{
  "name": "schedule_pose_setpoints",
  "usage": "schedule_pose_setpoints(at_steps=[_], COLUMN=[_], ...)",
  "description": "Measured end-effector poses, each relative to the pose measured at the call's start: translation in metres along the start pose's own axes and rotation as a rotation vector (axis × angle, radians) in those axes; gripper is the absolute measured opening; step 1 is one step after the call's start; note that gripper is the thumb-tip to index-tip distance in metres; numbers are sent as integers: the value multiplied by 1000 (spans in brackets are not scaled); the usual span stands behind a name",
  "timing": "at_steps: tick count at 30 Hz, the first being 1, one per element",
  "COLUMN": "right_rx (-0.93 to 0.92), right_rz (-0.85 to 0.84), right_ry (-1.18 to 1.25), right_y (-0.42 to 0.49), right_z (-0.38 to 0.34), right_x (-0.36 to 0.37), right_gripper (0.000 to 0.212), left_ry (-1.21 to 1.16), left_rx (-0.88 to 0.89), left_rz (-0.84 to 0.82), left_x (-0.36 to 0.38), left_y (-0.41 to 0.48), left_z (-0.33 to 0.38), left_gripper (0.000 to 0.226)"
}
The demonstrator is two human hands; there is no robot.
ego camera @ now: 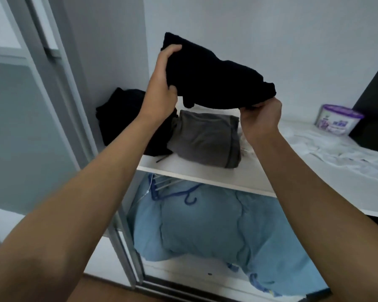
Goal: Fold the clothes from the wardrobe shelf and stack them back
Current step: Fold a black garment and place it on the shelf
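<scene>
Above the shelf [244,182], left hand [160,83]: fingers and thumb curled round the upper-left end of a folded black garment [214,77]. Right hand [261,119]: pinches the lower-right end from beneath. Garment held in the air, clear of the shelf; long axis slants from upper left down to lower right. On the shelf, directly under it: folded grey garment [205,138]; touching its left side, a black heap [120,118]. Far right on the shelf: purple-lidded tub [338,118], label print unreadable; crumpled white sheet [327,147]. Below the shelf: blue quilt [205,227], blue hangers [172,192].
</scene>
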State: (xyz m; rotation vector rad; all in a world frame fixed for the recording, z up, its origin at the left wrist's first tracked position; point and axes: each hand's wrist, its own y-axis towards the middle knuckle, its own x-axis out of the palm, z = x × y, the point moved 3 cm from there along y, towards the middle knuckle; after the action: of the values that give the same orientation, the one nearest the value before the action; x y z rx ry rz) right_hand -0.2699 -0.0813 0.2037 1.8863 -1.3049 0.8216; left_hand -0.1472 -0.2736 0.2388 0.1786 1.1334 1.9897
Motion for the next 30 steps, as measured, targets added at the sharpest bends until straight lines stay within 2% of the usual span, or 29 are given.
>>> schedule_pose_setpoints(at_steps=[2, 5, 7, 8, 9, 11, 14, 16, 18, 19, 20, 22, 25, 30], right_rx=[107, 296, 379, 383, 357, 253, 26, -136, -193, -145, -66, 48, 35, 22], right_rz=[70, 252, 291, 309, 324, 285, 138, 75, -63, -145, -203, -215, -148, -139], right_ry=[-68, -660, -856, -880, -916, -1054, -1391, -1622, -1731, -1774, -1809, -1831, -1813, -1772], right_y=[26, 51, 58, 61, 64, 75, 88, 92, 94, 93, 91, 85, 85, 87], right_z=[8, 21, 30, 33, 35, 38, 39, 39, 51, 63, 76, 95, 101, 103], right_x=[-19, -77, -103, -107, -106, -98, -85, -76, -66, -63, -65, -79, -92, -94], right_gripper=[49, 31, 32, 29, 25, 17, 6, 26, 43, 48, 51, 54, 53, 52], left_ry=[-15, -78, -134, -113, -57, 91, 340, 686, 856, 835, 794, 724, 719, 682], left_rx=[-94, -570, -840, -884, -897, -851, -801, -560, -279, -255, -313, -496, -501, -458], left_rz=[-32, -121, -129, -98, -60, -28, -150, -225, -272, -343, -437, -587, -630, -637], left_x=[13, 26, 34, 36, 38, 44, 56, 62, 77, 86, 94, 100, 100, 107], left_y=[3, -16, -24, -22, -18, -7, 5, 16, 24, 24, 22, 14, 11, 14], left_z=[-30, -83, -108, -116, -123, -133, -142, -138, -130, -129, -132, -148, -164, -181], left_gripper=[85, 50, 22, 27, 36, 36, 30, 35, 33, 32, 36, 49, 56, 61])
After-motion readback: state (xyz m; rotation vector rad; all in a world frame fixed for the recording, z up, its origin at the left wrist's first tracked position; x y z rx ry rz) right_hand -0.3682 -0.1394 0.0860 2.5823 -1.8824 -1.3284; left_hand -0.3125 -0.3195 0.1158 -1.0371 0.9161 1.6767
